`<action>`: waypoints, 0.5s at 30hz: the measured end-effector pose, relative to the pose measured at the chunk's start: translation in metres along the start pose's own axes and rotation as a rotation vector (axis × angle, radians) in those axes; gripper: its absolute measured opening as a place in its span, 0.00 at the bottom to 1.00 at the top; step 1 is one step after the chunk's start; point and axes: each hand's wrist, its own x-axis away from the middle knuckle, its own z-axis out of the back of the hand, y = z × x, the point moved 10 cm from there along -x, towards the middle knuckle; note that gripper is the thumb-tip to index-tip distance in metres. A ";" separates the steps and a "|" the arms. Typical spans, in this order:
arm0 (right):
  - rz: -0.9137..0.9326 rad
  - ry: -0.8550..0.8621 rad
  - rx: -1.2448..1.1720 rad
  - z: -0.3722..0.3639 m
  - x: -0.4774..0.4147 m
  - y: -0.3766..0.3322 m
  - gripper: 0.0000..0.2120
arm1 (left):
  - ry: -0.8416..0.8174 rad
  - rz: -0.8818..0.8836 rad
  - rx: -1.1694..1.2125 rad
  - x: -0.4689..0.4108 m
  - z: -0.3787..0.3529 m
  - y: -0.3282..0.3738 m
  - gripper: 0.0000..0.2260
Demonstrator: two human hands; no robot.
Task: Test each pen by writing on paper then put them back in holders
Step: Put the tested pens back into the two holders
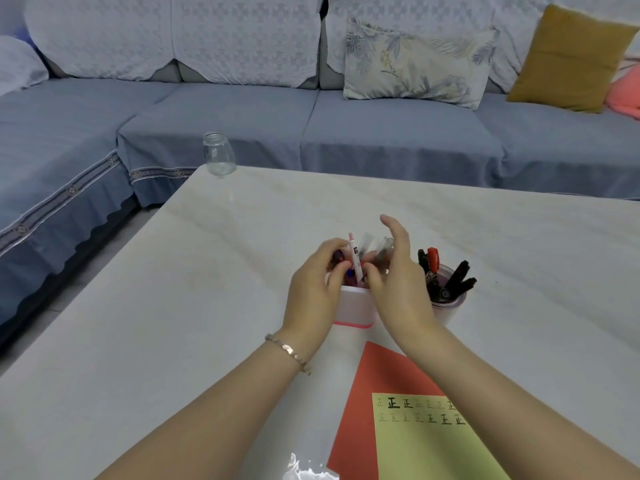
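Note:
A white holder with a pink band (355,308) stands mid-table, several pens sticking out of it. My left hand (317,289) curls over its left rim, fingers among the pens. My right hand (394,282) is at its right rim; thumb and a finger pinch the lower part of a white pen (356,258) that stands upright in the holder, the other fingers raised straight. A second, clear holder (446,306) to the right carries black markers and a red-capped one. A yellow-green paper (429,441) with two rows of written marks lies on a red sheet (367,410).
A clear glass jar (218,154) stands at the table's far left corner. The pale marble table (173,306) stretches wide around the holders. A blue sofa (311,126) with patterned, mustard and pink cushions runs behind and along the left.

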 end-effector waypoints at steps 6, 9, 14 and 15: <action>0.163 -0.030 0.252 -0.007 0.005 -0.013 0.19 | 0.030 -0.251 -0.367 0.004 -0.004 -0.002 0.18; 0.169 -0.032 0.461 -0.010 0.000 -0.012 0.22 | -0.108 -0.092 -0.243 0.003 -0.019 -0.018 0.26; 0.147 -0.124 0.624 -0.025 0.001 -0.001 0.14 | -0.217 0.111 -0.141 0.006 -0.037 -0.042 0.28; 0.168 -0.091 0.594 -0.021 0.006 -0.003 0.18 | -0.226 0.133 -0.096 0.006 -0.038 -0.045 0.30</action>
